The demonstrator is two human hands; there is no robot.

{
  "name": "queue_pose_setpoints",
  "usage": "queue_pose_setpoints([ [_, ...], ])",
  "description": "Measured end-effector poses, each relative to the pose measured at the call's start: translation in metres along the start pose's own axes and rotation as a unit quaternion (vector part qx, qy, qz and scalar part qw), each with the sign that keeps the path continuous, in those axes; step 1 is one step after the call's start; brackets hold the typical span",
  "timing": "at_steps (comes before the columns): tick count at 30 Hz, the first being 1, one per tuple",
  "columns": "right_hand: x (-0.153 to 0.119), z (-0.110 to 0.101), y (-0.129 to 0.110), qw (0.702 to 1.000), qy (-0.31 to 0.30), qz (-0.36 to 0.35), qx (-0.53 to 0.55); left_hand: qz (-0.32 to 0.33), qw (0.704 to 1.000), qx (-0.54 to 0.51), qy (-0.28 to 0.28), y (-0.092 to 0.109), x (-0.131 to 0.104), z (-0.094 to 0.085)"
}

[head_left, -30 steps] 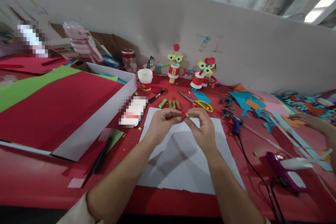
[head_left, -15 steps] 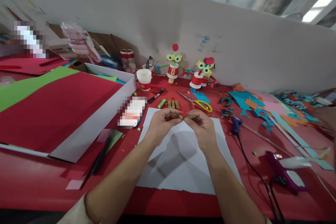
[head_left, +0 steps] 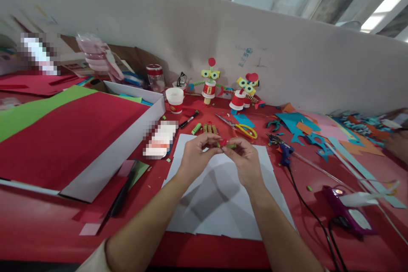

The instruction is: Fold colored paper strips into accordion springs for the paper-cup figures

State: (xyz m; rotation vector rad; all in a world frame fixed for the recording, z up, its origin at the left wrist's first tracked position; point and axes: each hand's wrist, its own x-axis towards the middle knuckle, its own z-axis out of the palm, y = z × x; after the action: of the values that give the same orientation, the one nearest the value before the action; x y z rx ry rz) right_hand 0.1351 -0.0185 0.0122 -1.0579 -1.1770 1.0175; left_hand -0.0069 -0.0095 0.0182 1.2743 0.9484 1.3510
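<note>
"Holding something between them, are the two hands?"

"Yes: the left hand (head_left: 198, 155) and the right hand (head_left: 245, 157) share a small red-and-green piece (head_left: 224, 142), the fingers of each pinched on its own side of it."

"Where is that?"

"In front of the person, over the far part of the white sheet (head_left: 219, 191) on the red bench (head_left: 216, 248)."

"What lies just beyond?"

"Folded green strips (head_left: 209, 129) and scissors (head_left: 238, 126) with yellow handles. Farther back, paper-cup figures (head_left: 209, 90) stand near the wall (head_left: 127, 17)."

"And to the right?"

"A blue glue gun (head_left: 286, 153), its black cord trailing nearer."
</note>
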Motion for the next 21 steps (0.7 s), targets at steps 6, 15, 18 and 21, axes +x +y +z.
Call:
queue_pose_setpoints([
  [6, 0.0021, -0.0079, -0.0025, 0.997, -0.055, 0.005, -0.055, 0.018, 0.998, 0.052, 0.005, -0.0027, 0.0004, -0.0042],
  [15, -0.0006, -0.0013, 0.0010, 0.990, -0.086, -0.036, -0.107, 0.048, 0.991, 0.123, 0.014, -0.0060, -0.0022, -0.0066],
  [18, -0.0019, -0.0015, 0.0010, 0.982, -0.091, -0.072, -0.150, 0.046, 0.989, 0.144, 0.003, -0.0059, -0.0009, -0.0086],
  [21, -0.0022, -0.0016, 0.0028, 0.972, -0.083, -0.123, -0.184, 0.052, 0.984, 0.171, -0.003, -0.0063, -0.0009, -0.0102],
])
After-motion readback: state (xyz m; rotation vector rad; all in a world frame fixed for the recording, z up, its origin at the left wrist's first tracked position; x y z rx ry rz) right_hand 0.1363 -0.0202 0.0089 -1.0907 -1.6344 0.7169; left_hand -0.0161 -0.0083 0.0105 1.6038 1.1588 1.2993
